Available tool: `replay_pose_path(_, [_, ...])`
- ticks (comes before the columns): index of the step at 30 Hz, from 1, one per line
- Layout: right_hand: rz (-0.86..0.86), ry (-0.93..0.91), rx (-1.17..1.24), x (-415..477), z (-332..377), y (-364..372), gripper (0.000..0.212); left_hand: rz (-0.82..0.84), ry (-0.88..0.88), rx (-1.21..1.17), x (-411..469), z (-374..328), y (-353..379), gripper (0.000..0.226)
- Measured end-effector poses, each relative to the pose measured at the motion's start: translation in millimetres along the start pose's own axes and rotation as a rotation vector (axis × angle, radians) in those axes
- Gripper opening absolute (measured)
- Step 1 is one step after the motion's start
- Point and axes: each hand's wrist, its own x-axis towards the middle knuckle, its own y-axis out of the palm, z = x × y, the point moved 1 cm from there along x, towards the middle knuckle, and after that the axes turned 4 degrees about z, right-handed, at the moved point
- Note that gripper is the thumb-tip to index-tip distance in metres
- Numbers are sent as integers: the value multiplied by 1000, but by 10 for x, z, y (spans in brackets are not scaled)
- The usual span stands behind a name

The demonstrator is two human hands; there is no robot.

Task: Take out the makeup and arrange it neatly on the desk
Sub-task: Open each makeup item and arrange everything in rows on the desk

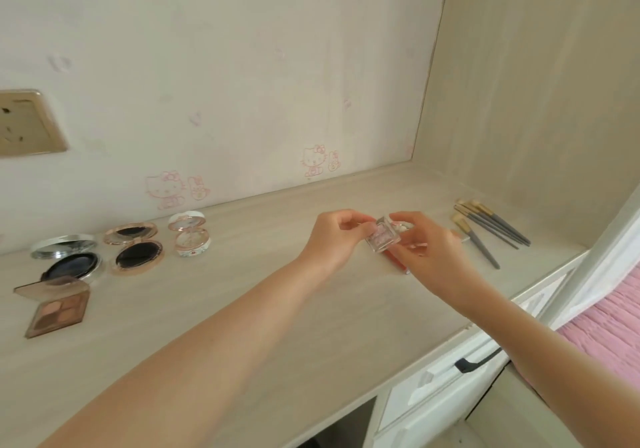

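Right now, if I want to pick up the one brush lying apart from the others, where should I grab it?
Probably pinch the lone brush by its grey handle, coming from the desk's front edge: the handle points that way and lies clear, while the bristles sit near the right hand and other brushes.

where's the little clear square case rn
Head view, right of centre: the small clear square pink-filled case is pinched between the left hand and right hand above the pale desk, left of the grey-handled brushes.
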Motion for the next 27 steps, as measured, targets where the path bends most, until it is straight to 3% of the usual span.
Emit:
replay_pose_path(10, [224, -246, -61, -367, 487, 615, 45, -37, -178, -192, -779, 245, -721, 12])
replay_pose_path(17, [368, -326, -44, -476, 729, 964, 40, -80, -345, -384, -1240, 343, -1095, 29])
replay_pose_path(27, [465, -513, -103, -577, 1008, 1282, 45, -60, -490, -586, -1629, 415, -1539, 29])
